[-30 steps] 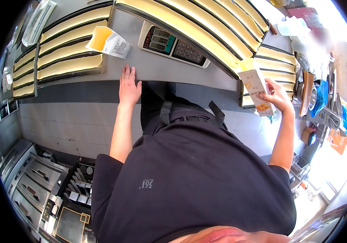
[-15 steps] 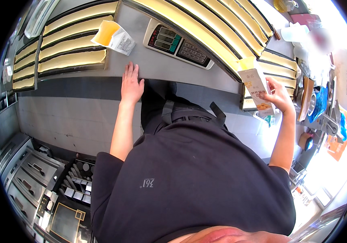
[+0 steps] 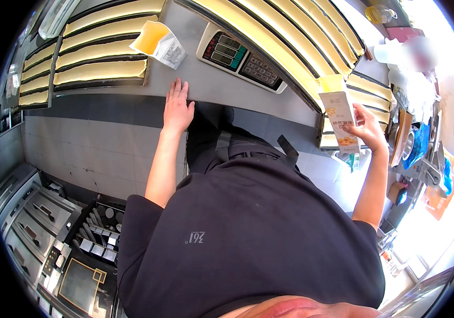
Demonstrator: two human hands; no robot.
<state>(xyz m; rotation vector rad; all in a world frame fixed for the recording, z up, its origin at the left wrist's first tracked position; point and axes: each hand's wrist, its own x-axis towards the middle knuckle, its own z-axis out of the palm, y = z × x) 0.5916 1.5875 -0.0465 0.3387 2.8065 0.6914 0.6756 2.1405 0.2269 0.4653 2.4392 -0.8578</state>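
Note:
My right hand (image 3: pixel 369 127) grips a tall white printed carton (image 3: pixel 339 117) by its side. The carton's open top, yellow inside, points away from me over the near right corner of a large grooved tray (image 3: pixel 269 43). Long pale yellow strips fill that tray's dark channels. My left hand (image 3: pixel 177 108) rests flat at the counter's front edge, fingers stretched out and holding nothing. Just beyond it, a second opened carton (image 3: pixel 169 51) with a yellow inside leans beside the left tray (image 3: pixel 100 73), which bears similar strips.
A scale (image 3: pixel 240 59) with keypad and displays lies on the grey counter (image 3: pixel 179 79), partly under the large tray. At the right are another strip-filled tray (image 3: pixel 370 87), a metal bowl (image 3: pixel 408 146) and blue plastic (image 3: pixel 421 140). Kitchen equipment (image 3: pixel 39 217) stands at the lower left.
The whole view has shifted slightly, so the counter items sit a little further right. The carton in my right hand looks slightly less slanted. My left hand remains at the counter edge.

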